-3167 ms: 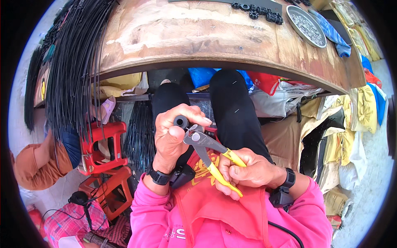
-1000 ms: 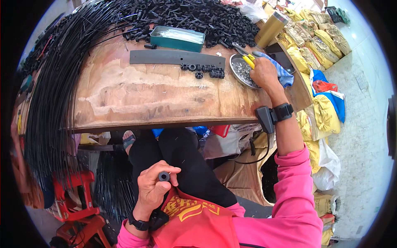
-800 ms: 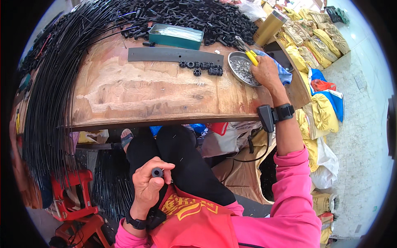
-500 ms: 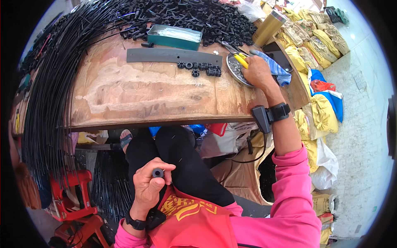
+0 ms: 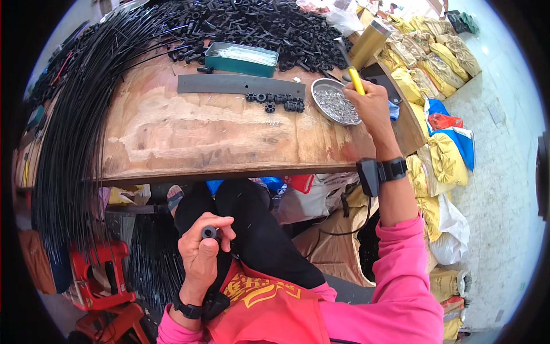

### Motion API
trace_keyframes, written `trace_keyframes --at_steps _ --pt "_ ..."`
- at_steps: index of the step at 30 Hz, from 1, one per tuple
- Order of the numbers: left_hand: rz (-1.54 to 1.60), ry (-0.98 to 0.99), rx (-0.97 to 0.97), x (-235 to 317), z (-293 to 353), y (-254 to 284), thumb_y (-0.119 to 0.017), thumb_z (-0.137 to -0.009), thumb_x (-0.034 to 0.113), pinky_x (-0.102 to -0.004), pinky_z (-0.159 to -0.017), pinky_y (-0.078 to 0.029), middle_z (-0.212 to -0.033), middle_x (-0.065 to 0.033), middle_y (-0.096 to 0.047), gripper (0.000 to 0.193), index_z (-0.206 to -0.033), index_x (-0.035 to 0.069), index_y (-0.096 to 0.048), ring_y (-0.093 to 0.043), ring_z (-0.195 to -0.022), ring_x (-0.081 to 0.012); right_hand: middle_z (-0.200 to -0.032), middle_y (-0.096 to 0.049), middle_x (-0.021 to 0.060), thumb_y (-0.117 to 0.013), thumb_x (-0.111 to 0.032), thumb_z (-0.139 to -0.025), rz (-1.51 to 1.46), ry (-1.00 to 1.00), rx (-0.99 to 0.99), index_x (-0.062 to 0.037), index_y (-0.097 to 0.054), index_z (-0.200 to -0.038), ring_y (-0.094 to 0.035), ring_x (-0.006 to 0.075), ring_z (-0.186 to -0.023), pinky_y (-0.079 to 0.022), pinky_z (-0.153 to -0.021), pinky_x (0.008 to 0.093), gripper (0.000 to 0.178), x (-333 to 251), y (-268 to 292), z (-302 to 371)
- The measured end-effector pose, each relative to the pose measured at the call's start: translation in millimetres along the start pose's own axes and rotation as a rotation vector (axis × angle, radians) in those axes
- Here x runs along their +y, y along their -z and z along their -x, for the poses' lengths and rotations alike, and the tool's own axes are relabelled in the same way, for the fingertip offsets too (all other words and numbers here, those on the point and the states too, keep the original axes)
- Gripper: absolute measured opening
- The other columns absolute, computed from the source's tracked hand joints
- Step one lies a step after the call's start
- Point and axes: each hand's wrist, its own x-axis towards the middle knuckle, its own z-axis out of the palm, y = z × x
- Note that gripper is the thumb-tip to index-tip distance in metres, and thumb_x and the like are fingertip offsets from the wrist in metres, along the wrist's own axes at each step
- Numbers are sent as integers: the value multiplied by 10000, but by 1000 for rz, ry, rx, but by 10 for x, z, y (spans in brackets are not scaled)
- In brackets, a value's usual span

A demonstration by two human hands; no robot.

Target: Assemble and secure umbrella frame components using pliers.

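Above my lap, my left hand (image 5: 197, 252) is closed around a small black cylindrical part (image 5: 209, 232), its round end with a centre hole facing up. My right hand (image 5: 372, 106) grips yellow-handled pliers (image 5: 356, 80) at the right of the table, the grey metal end pointing away from me. Just left of that hand is a round metal dish (image 5: 326, 112) holding small shiny scraps. Several black ribbed parts (image 5: 275, 100) lie in a cluster beside a flat grey strip (image 5: 240, 85) with holes.
A green tin (image 5: 240, 66) of thin white pieces stands before a large heap of black parts (image 5: 258, 28). Long black rods (image 5: 69, 149) hang over the table's left side. A gold flask (image 5: 369, 43) and a dark flat device (image 5: 382, 77) sit far right. Yellow sacks (image 5: 450, 155) lie beyond.
My right hand has lifted the pliers off the dish and shifted slightly right, uncovering the scraps. My left hand, still holding the black part, has moved slightly left.
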Motion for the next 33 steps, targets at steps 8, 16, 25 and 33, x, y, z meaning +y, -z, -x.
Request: trace_keyframes --at_steps 8,16,25,33 --pt "44 -129 117 21 -175 -79 -483 -898 501 -198 -509 -339 -822 -123 -620 587 -1071 -50 -584 -431 -553 -76 -764 -564 23 -651 -3 -722 -1039 -151 -265 13 -629 -797 -483 73 -600 -384 -556 193 79 -757 -403 936" --pt "115 -141 114 64 -149 -142 -523 -891 466 -191 -534 -352 -886 -71 -553 587 -1119 -73 -571 -461 -614 -72 -824 -583 66 -677 44 -717 -1086 -46 -446 -12 -655 -810 -553 128 -674 -446 -605 238 111 -1394 -922 1674" --pt "33 -36 132 106 -25 -61 -483 -845 595 -196 -525 -351 -906 -79 -520 759 -1111 -114 -540 -466 -628 -86 -785 -558 69 -714 0 -662 -858 23 -431 -29 -645 -785 -546 178 -717 -440 -631 284 144 -1465 -992 1734" --pt "114 -130 115 25 -37 -79 -522 -887 479 -186 -506 -349 -901 -83 -524 600 -1098 -80 -580 -458 -600 -69 -774 -549 75 -717 -23 -666 -793 111 -414 -28 -639 -775 -546 195 -702 -437 -632 292 134 -1437 -963 1698"
